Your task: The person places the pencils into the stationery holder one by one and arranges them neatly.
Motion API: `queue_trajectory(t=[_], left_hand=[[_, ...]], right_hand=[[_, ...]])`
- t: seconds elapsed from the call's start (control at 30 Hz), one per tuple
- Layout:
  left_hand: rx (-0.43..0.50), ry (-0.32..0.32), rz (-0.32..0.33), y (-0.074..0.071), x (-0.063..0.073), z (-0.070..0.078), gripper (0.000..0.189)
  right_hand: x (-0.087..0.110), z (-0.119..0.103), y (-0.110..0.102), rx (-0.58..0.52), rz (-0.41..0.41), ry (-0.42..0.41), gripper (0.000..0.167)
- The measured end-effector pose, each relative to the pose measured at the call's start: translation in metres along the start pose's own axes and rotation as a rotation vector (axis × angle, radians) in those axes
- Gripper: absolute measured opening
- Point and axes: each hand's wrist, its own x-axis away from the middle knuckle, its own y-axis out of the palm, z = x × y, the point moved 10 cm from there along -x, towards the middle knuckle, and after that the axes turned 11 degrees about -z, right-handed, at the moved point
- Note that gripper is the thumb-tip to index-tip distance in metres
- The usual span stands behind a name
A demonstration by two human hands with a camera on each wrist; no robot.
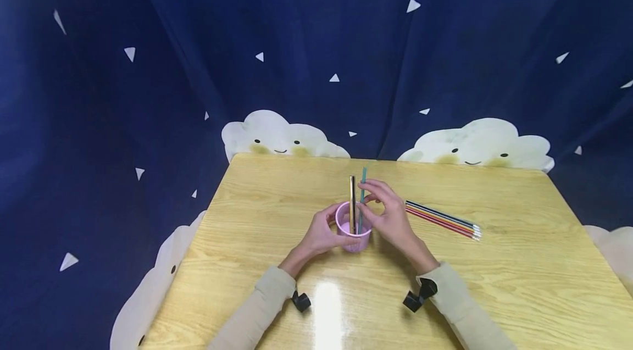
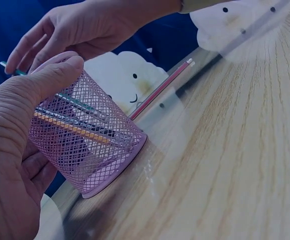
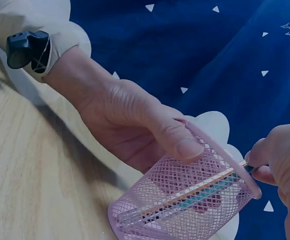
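The right grip (image 1: pixel 390 215) pinches the green pencil (image 1: pixel 364 175), which we see nearly upright, its lower end inside the pink cup (image 1: pixel 355 244). The left grip (image 1: pixel 318 233) curls round the cup's left side. Upright pencils (image 1: pixel 353 201) stand just left of the green one; on the desk (image 1: pixel 277 190), loose pencils (image 1: pixel 442 221) lie right of the right grip, the nearer hand, running far left to near right.

a wooden table (image 1: pixel 524 262) bears a pink mesh cup (image 1: pixel 355 248) and loose pencils (image 1: pixel 442 219).

Pink mesh cup (image 1: pixel 357 245), teal pencil (image 1: pixel 364 174), white triangles (image 1: pixel 334 78) on navy curtain (image 1: pixel 296 20), wood-grained table (image 1: pixel 514 284)
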Motion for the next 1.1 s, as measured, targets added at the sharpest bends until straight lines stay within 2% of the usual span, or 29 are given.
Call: queue_trajectory(t=[0.17, 0.4, 0.63, 0.8, 0.97, 1.1], left_hand=[[0.007, 0.001, -0.001, -0.001, 0.0, 0.0, 0.083], [-0.005, -0.012, -0.002, -0.001, 0.0, 0.0, 0.083], [-0.019, -0.014, -0.002, -0.001, -0.001, -0.001, 0.083], [-0.012, -0.023, -0.004, 0.0, 0.0, -0.001, 0.084], [-0.012, -0.024, -0.003, 0.0, 0.0, -0.001, 0.084], [-0.019, -0.018, 0.004, -0.002, 0.0, 0.001, 0.083]], right_hand=[[0.005, 0.013, 0.006, -0.003, -0.027, 0.015, 0.054], [0.007, 0.017, 0.014, 0.049, -0.06, 0.033, 0.052], [0.005, 0.02, 0.012, 0.128, -0.047, 0.043, 0.049], [0.007, 0.025, 0.011, 0.143, -0.055, 0.09, 0.047], [0.005, 0.024, 0.006, 0.16, -0.053, 0.092, 0.042], [0.004, 0.024, 0.009, 0.156, -0.091, 0.088, 0.037]])
